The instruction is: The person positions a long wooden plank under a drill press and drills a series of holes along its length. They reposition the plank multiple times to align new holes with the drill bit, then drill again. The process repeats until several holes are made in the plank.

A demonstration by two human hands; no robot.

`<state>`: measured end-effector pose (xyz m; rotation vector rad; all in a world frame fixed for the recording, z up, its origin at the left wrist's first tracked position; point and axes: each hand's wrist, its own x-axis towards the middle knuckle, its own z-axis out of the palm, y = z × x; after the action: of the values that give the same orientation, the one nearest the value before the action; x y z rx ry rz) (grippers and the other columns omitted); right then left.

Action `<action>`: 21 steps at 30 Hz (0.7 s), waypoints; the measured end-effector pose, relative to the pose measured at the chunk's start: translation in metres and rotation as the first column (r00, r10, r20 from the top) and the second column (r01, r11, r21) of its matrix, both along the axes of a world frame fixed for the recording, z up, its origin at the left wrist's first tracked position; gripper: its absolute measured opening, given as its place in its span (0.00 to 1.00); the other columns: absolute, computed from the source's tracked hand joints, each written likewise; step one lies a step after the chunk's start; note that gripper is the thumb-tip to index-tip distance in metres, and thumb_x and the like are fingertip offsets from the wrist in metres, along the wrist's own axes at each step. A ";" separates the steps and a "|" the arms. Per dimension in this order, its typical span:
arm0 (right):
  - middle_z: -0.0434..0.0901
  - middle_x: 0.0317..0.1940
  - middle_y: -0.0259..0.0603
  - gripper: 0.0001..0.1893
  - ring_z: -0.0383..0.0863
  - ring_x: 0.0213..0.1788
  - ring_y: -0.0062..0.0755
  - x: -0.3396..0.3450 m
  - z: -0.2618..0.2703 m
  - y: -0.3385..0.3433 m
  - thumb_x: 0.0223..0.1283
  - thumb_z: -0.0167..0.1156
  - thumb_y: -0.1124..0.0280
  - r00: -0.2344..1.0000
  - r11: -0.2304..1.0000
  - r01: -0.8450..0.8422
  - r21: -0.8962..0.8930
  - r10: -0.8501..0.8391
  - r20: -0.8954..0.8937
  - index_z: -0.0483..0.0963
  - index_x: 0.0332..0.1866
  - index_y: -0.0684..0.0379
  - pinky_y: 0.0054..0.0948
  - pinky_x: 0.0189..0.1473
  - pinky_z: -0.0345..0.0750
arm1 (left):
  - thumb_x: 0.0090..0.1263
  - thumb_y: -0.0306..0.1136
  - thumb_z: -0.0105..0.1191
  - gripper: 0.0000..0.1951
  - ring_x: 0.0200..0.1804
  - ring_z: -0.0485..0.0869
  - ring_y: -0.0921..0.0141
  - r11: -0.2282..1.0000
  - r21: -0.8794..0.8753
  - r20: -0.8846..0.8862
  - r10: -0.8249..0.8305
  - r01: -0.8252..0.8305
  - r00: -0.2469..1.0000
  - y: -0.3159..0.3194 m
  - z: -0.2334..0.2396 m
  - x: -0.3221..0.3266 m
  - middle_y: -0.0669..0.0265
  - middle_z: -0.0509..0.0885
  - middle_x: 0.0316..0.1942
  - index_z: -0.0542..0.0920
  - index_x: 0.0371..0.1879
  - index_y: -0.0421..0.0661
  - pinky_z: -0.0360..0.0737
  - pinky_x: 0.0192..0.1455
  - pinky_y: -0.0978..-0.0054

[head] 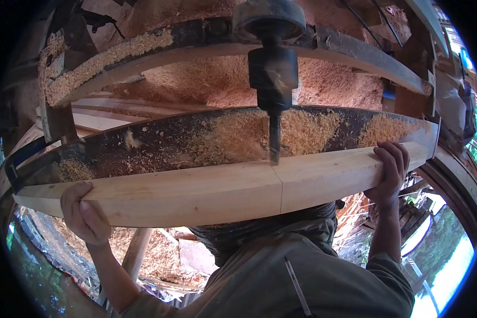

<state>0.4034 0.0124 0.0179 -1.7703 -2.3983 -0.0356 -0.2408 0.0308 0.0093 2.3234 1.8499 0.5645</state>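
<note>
A long squared wooden beam (175, 194) lies across the sawdust-covered work table (159, 147) in front of me. My left hand (85, 214) grips the beam near its left end, fingers over the top edge. Near the right end, my right hand (389, 171) is closed around it in the same way. A dark line crosses the beam's top and front face right of its middle. Above that line hangs a drill chuck (273, 73) with a drill bit (274, 139), its tip at the beam's top rear edge; whether it touches the wood I cannot tell.
Behind the table runs a curved-looking wooden rail (349, 49) with wood shavings on its left part. Sawn boards (103, 115) lie behind at the left. Heaped sawdust (330, 83) fills the background. A slanting wooden pole (137, 250) stands below the table by my left forearm.
</note>
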 end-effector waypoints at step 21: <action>0.87 0.59 0.49 0.34 0.83 0.65 0.61 0.003 -0.001 0.011 0.39 0.79 0.65 1.000 1.000 -0.024 0.009 0.024 0.001 0.84 0.60 0.59 0.57 0.71 0.77 | 0.84 0.38 0.43 0.21 0.49 0.88 0.45 1.000 -0.013 -0.032 0.008 -0.009 0.999 0.012 0.005 0.009 0.45 0.89 0.47 0.87 0.50 0.31 0.82 0.57 0.48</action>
<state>0.4068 0.0233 0.0169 -1.7381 -2.4155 -0.0438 -0.2319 0.0430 0.0147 2.3304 1.8725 0.5173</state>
